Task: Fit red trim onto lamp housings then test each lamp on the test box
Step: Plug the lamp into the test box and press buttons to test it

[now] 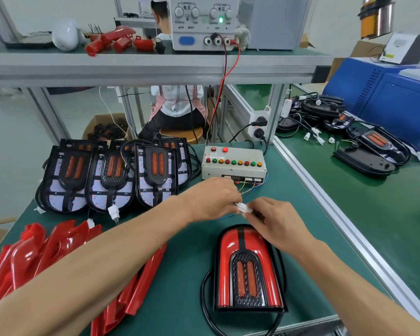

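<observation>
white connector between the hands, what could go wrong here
1. Both hands, left hand and right hand, pinch the white connector with thin wires running to the test box; a tug might strain those wires.
2. The trimmed lamp lies right under the right wrist and could get knocked.
3. Its black cable loops near the table edge and could snag.

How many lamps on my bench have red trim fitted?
1: the lamp lying in front of the test box. The housings stacked at left show none, though rear ones are partly hidden.
</observation>
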Action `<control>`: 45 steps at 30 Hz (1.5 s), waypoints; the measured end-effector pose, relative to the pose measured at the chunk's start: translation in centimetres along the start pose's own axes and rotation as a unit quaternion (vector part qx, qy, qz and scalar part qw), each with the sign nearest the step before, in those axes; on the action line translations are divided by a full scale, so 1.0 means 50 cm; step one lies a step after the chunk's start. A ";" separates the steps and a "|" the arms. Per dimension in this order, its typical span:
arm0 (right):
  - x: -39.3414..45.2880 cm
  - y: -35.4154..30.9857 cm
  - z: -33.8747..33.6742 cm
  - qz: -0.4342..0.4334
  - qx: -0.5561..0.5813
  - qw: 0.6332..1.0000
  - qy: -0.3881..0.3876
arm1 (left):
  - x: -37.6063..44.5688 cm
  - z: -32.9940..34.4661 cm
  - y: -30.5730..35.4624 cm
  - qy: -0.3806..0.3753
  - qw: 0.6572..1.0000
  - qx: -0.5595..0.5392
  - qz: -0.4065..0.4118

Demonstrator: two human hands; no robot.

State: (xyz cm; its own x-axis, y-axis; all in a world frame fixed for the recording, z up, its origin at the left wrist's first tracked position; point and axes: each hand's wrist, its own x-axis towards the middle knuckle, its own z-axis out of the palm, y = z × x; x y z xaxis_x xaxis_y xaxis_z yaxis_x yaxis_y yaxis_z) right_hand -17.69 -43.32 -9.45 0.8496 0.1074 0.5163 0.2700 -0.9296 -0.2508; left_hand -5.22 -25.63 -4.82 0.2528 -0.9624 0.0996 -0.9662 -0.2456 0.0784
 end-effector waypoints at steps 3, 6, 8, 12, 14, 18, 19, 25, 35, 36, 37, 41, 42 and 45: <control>-0.001 0.000 0.001 -0.006 0.005 1.000 -0.004 | -0.004 0.003 -0.001 -0.001 1.000 -0.001 0.009; -0.005 -0.002 0.002 -0.003 0.004 1.000 -0.010 | -0.011 0.013 -0.003 0.024 1.000 -0.010 0.016; -0.008 -0.001 0.001 -0.001 0.021 0.999 -0.027 | -0.017 0.020 -0.004 0.034 0.999 -0.020 0.021; 0.020 0.026 0.003 0.127 0.067 0.988 -0.064 | -0.026 0.037 -0.006 0.030 0.999 -0.020 0.002; 0.045 0.054 0.016 0.268 0.092 0.958 -0.037 | -0.031 0.042 -0.013 0.046 0.998 -0.017 -0.029; 0.079 0.076 0.060 0.466 0.293 0.832 -0.064 | -0.037 0.055 -0.009 0.040 0.997 -0.012 -0.067; 0.084 0.073 0.069 0.466 0.302 0.829 -0.071 | -0.038 0.059 -0.004 0.040 0.996 -0.010 -0.073; 0.098 0.050 0.071 0.312 0.137 0.939 -0.038 | -0.039 0.079 0.010 0.024 0.994 0.012 -0.102; -0.073 0.082 0.004 0.267 0.105 0.956 -0.053 | -0.056 0.103 -0.001 0.001 0.992 0.035 -0.119; -0.083 0.085 0.005 0.233 0.055 0.968 -0.072 | -0.055 0.103 0.000 0.004 0.992 0.042 -0.116; -0.089 0.088 0.008 0.206 0.013 0.975 -0.088 | -0.053 0.103 0.001 0.008 0.992 0.046 -0.116; -0.093 0.090 0.017 0.214 -0.037 0.974 -0.066 | -0.047 0.097 0.002 0.013 0.992 0.047 -0.117; -0.091 0.088 0.020 0.221 -0.035 0.973 -0.057 | -0.049 0.095 0.001 0.015 0.992 0.045 -0.119; -0.089 0.084 0.025 0.247 -0.014 0.968 -0.041 | -0.057 0.089 -0.002 0.058 0.990 -0.016 -0.125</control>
State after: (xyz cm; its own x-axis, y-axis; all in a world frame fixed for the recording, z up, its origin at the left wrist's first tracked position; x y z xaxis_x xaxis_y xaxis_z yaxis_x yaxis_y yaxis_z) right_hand -19.76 -47.26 -13.84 0.9052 -0.3259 0.2726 -0.1894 -0.8839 -0.4276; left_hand -6.08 -23.37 -9.51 0.4906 -0.8511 0.1870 -0.8706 -0.4698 0.1461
